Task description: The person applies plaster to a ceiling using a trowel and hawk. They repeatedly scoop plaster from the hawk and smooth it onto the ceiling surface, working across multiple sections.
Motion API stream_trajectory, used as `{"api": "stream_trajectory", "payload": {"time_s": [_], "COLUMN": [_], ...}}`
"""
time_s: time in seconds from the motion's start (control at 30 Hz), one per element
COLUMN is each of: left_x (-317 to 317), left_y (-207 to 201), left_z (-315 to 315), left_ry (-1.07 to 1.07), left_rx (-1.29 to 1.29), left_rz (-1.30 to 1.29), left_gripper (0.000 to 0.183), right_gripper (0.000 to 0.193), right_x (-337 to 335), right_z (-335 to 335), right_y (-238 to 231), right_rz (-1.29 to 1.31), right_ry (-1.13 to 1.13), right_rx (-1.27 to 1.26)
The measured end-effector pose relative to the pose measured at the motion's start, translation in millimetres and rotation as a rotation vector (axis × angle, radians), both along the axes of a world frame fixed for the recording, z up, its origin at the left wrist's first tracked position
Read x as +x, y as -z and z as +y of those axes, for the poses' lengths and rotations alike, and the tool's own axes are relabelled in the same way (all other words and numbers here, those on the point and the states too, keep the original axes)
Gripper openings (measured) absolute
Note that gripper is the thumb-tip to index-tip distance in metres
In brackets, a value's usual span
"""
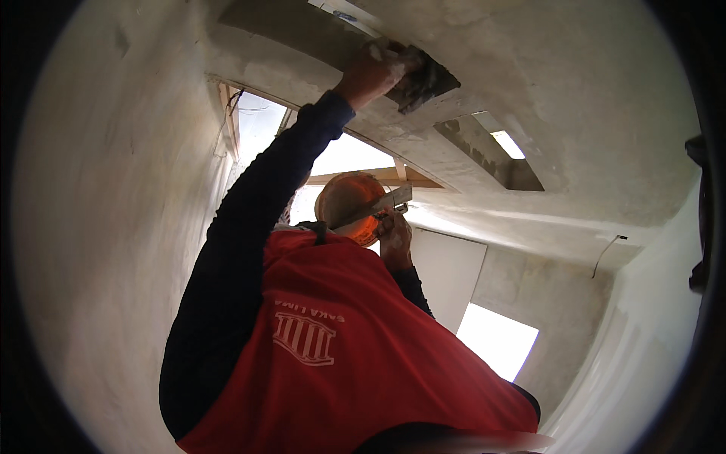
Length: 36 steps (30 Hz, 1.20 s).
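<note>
My left hand (376,72) reaches up in a dark sleeve to the edge of a rectangular recess in the grey plastered surface. Its fingers are bent around a dark, wet-looking ragged clump (420,83); whether this is a sponge or mortar I cannot make out. Lower down, my right hand (395,238) grips what looks like a plastering trowel (384,206), long, flat and smeared pale grey. Just behind the trowel is an orange round bucket (344,193), with grey stuff on its inside. My red shirt (355,325) hides most of my right arm.
A second rectangular recess (491,155) with a bright gap lies right of my left hand. Wooden beams (378,178) frame a bright opening behind the bucket. A plastered wall (113,227) rises at left. A thin wire (605,253) sticks out at right, beyond a pale panel (446,268).
</note>
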<state>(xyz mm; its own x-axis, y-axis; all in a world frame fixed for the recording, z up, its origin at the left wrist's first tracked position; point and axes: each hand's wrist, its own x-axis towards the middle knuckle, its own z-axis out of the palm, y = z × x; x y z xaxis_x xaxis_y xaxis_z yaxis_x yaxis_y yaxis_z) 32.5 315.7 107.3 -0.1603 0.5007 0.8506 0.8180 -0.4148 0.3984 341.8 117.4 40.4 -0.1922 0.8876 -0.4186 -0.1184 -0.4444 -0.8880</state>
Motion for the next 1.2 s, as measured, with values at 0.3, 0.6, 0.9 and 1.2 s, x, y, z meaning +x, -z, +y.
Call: {"api": "stream_trajectory", "payload": {"time_s": [0.3,0.6,0.9,1.2], "left_x": [20,2,14,9], "left_y": [9,0,-1,-4], "left_z": [72,35,72,21], "left_ry": [-0.131,0.021,-0.133,0.291], "left_rx": [-0.211,0.213,-0.016,0.097], "left_rz": [-0.140,0.043,-0.129,-0.313], "left_gripper": [0.018,0.024,0.025,0.018], "right_gripper": [0.045,0.050,0.044,0.026], "right_x": [6,8,10,9], "right_z": [3,1,1,0], "right_y": [5,6,5,8], "right_rz": [-0.090,-0.089,-0.108,-0.133], "right_ry": [-0.131,-0.053,-0.085,-0.044], "right_rx": [0.090,0.003,0.038,0.127]}}
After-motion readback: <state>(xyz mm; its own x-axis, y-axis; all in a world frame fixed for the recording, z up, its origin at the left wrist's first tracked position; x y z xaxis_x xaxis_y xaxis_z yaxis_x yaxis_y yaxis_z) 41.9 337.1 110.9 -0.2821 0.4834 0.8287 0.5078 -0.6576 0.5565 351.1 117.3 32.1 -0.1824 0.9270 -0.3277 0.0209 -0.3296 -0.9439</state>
